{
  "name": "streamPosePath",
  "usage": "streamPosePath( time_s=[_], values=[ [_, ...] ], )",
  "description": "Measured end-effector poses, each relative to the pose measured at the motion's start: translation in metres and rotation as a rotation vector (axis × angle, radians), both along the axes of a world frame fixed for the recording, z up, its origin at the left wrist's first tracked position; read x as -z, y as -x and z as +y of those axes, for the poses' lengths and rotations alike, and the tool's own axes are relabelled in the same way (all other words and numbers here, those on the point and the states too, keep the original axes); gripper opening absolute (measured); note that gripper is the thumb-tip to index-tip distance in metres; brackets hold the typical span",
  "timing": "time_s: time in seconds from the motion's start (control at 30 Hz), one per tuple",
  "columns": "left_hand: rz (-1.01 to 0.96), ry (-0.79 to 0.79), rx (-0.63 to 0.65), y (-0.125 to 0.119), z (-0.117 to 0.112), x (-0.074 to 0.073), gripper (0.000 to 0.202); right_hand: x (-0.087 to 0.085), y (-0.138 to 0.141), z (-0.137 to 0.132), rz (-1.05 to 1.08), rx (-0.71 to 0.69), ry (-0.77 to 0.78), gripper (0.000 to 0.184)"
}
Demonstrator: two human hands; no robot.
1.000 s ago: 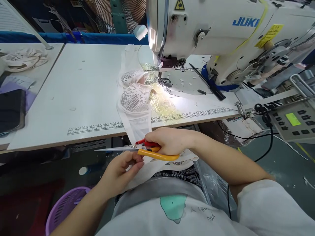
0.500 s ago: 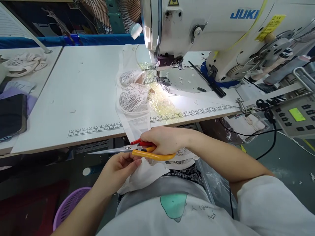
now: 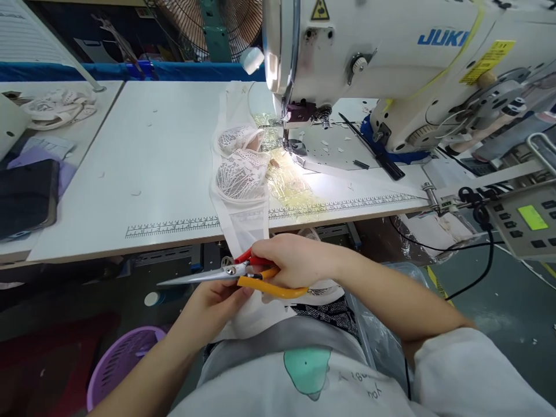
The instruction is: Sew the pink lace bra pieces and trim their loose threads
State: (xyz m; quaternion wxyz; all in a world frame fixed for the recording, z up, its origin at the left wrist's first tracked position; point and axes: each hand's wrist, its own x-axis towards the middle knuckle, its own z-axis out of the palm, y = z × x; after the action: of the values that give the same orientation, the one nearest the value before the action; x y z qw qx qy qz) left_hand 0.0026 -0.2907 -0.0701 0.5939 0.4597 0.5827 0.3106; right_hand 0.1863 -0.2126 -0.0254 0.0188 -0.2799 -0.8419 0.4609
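My right hand (image 3: 295, 260) grips a pair of scissors (image 3: 226, 275) with red and yellow handles; the blades point left, just below the table's front edge. My left hand (image 3: 212, 304) pinches the white fabric band (image 3: 256, 315) right under the scissors. That band runs up over the edge to a white lace bra (image 3: 238, 174), which lies on the white table (image 3: 152, 156) beside the needle of the white sewing machine (image 3: 391, 58).
A control panel with a green screen (image 3: 527, 220) hangs at the right. A purple basket (image 3: 119, 359) stands on the floor at the lower left. A dark phone (image 3: 26, 197) and more lace pieces (image 3: 56, 107) lie on the left table. A fan (image 3: 208, 23) stands behind.
The scissors and both hands have stayed close together below the table edge, shifting only slightly; the handles now look a little more spread. The view has moved a little.
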Motion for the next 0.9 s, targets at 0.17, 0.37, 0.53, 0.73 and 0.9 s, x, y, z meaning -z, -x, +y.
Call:
streamPosePath(
  time_s=[0.17,0.37,0.53,0.73,0.9],
  values=[
    [-0.164,0.071,-0.123,0.002,-0.005,0.0,0.025,0.015,-0.016,-0.036,0.309,0.519,-0.09,0.024],
    [-0.237,0.104,-0.209,0.003,-0.013,0.007,0.027,0.043,-0.04,-0.078,0.035,0.201,0.173,0.048],
    [-0.224,0.11,-0.207,0.001,-0.014,0.005,0.028,0.059,-0.04,-0.086,-0.084,0.2,0.207,0.04],
    [-0.171,0.116,-0.19,-0.005,-0.017,0.001,0.027,0.048,-0.03,-0.08,-0.132,0.229,0.218,0.044],
    [-0.176,0.128,-0.218,-0.006,-0.018,0.002,0.027,0.049,-0.026,-0.082,-0.093,0.262,0.238,0.043]
  ],
)
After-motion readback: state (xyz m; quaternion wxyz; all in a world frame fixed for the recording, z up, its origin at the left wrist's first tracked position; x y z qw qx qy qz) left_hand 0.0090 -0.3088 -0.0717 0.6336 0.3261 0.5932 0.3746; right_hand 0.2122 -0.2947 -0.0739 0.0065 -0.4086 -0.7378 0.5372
